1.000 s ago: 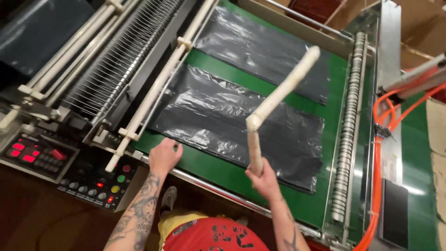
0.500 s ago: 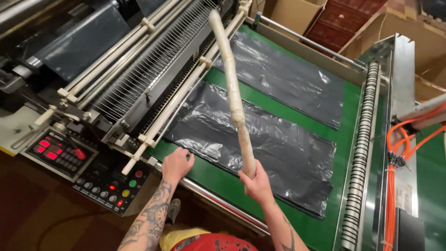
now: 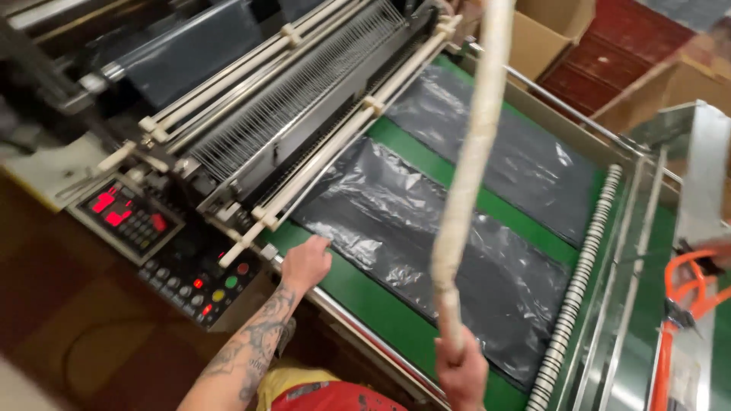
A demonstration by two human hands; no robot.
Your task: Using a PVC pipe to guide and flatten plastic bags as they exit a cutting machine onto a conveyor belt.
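The right hand (image 3: pixel 461 373) is clenched round the low end of a long pale wrapped stick (image 3: pixel 472 175), which rises toward twelve o'clock and runs out of frame at the top. It looks stiff and light, with a slight bend (the wrapping should give decent grip); held at one end, it will likely swing loosely. The left hand (image 3: pixel 306 262), at about nine o'clock from the right, rests loose-fingered on the corner of the nearer black plastic sheet (image 3: pixel 426 251) lying on the green tabletop (image 3: pixel 365 304). That film looks thin, limp and slippery. I cannot see the left fingertips clearly.
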